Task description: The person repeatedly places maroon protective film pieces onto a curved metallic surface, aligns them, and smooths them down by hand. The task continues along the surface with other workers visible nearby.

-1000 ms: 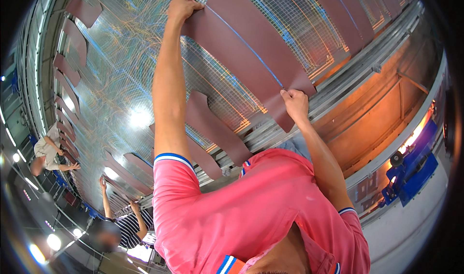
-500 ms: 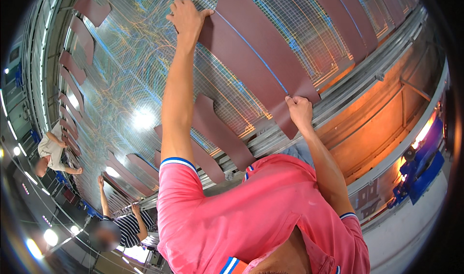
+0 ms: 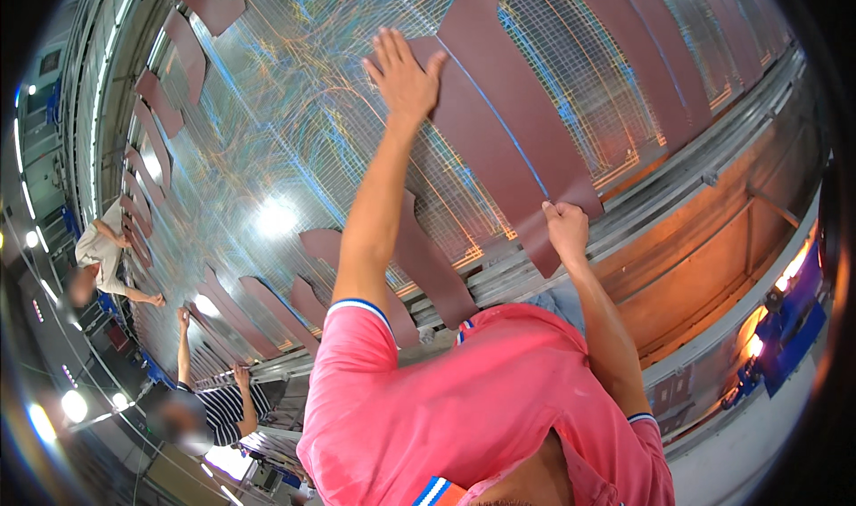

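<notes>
A long maroon sheet (image 3: 526,114), leather-like and marked with a blue line, lies on a table (image 3: 294,149) covered in fine coloured grid lines. My left hand (image 3: 406,78) is spread over the left side of the sheet's far end, fingers apart. At the near end, by the table's rail, my right hand (image 3: 567,231) pinches the sheet beside the end of the blue line. More maroon pieces (image 3: 432,265) lie to either side.
On the left, a co-worker in beige (image 3: 102,256) and another in a striped shirt (image 3: 227,412) reach onto the table. A metal rail (image 3: 642,194) edges my side, with an orange-lit recess (image 3: 695,238) below it and blue machinery (image 3: 785,350) at the right.
My left hand has gone from gripping the far edge to lying flat with fingers spread. The whole view has shifted, so the sheet and both hands appear further right and lower.
</notes>
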`<action>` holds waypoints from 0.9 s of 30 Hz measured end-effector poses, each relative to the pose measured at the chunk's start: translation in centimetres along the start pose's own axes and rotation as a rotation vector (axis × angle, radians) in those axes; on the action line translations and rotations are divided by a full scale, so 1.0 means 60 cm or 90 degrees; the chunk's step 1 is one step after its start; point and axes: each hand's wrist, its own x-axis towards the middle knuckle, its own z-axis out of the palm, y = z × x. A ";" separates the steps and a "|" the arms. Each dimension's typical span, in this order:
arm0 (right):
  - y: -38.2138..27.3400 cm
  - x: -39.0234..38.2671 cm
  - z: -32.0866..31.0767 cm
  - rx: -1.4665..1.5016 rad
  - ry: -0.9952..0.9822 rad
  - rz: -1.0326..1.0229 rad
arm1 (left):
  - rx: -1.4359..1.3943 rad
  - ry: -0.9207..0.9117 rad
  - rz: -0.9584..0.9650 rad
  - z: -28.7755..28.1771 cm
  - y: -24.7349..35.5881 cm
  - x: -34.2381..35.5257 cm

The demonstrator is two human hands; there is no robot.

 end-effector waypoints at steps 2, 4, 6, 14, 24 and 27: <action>0.001 0.001 -0.001 -0.017 -0.004 -0.013 | 0.026 0.038 0.001 -0.003 -0.017 0.018; 0.018 0.005 0.008 -0.062 0.009 -0.047 | 0.062 0.066 0.046 0.001 0.003 0.003; 0.009 0.004 0.003 -0.110 -0.008 -0.023 | 0.067 -0.036 0.146 -0.006 0.076 -0.052; 0.041 -0.041 -0.035 -0.317 -0.002 -0.171 | -0.020 -0.194 0.340 -0.003 0.234 -0.395; 0.093 -0.021 -0.116 -0.284 0.171 -0.673 | 0.033 -0.205 0.317 -0.024 0.248 -0.405; 0.102 0.030 -0.120 -0.385 0.080 -0.700 | 0.091 -0.140 0.266 -0.016 0.265 -0.424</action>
